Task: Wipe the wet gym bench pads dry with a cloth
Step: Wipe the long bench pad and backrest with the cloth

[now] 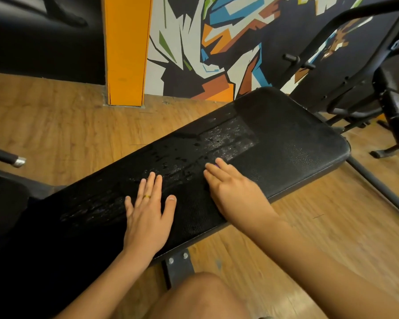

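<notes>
A long black bench pad (pixel 286 134) runs from lower left to upper right, with water drops and wet streaks along its middle. My left hand (pixel 148 212) lies flat on the pad with fingers straight and spread, a ring on one finger. My right hand (pixel 230 189) rests palm-down on the pad just to the right, fingers straight and pointing toward the wet streaks. A tiny purple speck shows at its fingertips. No cloth is plainly visible.
A black metal frame (pixel 364 65) and its legs stand at the right. An orange pillar (pixel 127 49) and a painted wall are behind the bench. A chrome-tipped bar (pixel 7 157) pokes in at left. My knee (pixel 200 295) is below the bench edge. Wooden floor surrounds the bench.
</notes>
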Demonstrator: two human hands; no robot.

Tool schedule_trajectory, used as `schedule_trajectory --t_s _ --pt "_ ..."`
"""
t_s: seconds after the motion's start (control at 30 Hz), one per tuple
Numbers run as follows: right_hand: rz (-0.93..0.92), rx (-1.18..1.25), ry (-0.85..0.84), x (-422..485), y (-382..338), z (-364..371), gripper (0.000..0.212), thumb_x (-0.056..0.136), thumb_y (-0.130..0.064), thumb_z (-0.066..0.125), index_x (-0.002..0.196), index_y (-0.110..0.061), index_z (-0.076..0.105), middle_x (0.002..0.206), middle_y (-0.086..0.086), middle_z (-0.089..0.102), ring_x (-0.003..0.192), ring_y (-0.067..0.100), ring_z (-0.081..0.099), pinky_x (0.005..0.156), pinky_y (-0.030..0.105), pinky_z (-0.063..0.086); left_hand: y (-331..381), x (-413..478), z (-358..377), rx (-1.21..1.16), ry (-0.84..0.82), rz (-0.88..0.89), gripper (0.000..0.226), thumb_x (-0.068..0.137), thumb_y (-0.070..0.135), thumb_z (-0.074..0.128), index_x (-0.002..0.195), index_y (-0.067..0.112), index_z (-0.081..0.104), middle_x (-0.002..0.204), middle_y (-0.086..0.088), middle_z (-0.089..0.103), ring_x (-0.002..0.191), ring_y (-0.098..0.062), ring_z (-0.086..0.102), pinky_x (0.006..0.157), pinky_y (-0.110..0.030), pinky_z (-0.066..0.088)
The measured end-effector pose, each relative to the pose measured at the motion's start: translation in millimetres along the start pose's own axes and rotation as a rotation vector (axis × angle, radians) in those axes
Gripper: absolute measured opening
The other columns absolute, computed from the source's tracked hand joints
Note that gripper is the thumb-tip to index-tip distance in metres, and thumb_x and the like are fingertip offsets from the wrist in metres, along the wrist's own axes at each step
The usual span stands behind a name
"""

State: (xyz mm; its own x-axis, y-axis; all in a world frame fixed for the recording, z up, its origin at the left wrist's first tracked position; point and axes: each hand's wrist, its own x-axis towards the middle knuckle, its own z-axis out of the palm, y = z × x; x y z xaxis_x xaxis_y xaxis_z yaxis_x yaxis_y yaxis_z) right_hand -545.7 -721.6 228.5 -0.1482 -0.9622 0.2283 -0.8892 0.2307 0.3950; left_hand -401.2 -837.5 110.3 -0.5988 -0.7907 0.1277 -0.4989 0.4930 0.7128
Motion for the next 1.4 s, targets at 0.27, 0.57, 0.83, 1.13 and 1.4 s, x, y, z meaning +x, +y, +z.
schedule_trajectory --t_s 0.27,0.57,0.83,1.13,1.4 --pt "0.126 -0.014 -0.013 6 22 -4 0.059 0.07 0.001 0.083 0.126 0.009 0.064 0.132 0.025 0.063 0.128 0.044 0.056 0.104 0.052 0.047 -2 1 2 -0.002 0.006 0.009 0.078 0.094 0.066 0.006 0.162 0.029 0.007 0.168 0.014 -0.004 0.154 -0.005 -0.01 0.124 -0.049 -0.005" --pt "0.067 0.105 0.014 1 -27 4 0.051 0.082 -0.015 0.079 0.127 0.005 0.066 0.133 0.019 0.064 0.132 0.038 0.055 0.11 0.043 0.041 2 0 -2 -0.001 -0.016 -0.003 0.067 0.102 0.055 0.017 0.162 0.027 0.007 0.168 0.012 -0.003 0.154 -0.006 -0.011 0.125 -0.051 -0.004" --pt "0.048 0.295 -0.258 -2 -12 -22 0.081 0.095 -0.063 0.014 0.16 -0.015 0.023 0.17 0.003 0.005 0.156 0.019 -0.005 0.121 0.042 -0.015 2 -1 -1 0.009 -0.015 -0.007 0.07 0.1 0.06 0.01 0.162 0.027 0.005 0.169 0.011 -0.004 0.154 -0.008 -0.011 0.125 -0.051 -0.004" --pt "0.145 0.04 -0.166 -12 -5 -9 0.066 0.099 -0.054 0.033 0.151 -0.013 0.041 0.152 0.012 0.047 0.147 0.033 0.035 0.122 0.06 0.015 1 0 0 0.01 -0.007 -0.009 0.069 0.101 0.058 0.014 0.162 0.027 0.006 0.169 0.011 -0.003 0.154 -0.008 -0.01 0.125 -0.05 -0.006" --pt "-0.013 0.032 -0.072 4 -57 13 0.037 0.1 -0.023 0.05 0.128 -0.002 0.061 0.133 0.023 0.06 0.135 0.041 0.048 0.117 0.054 0.032 4 -1 -3 0.005 -0.019 -0.015 0.066 0.102 0.054 0.016 0.162 0.028 0.005 0.168 0.012 -0.005 0.153 -0.007 -0.012 0.124 -0.049 -0.006"
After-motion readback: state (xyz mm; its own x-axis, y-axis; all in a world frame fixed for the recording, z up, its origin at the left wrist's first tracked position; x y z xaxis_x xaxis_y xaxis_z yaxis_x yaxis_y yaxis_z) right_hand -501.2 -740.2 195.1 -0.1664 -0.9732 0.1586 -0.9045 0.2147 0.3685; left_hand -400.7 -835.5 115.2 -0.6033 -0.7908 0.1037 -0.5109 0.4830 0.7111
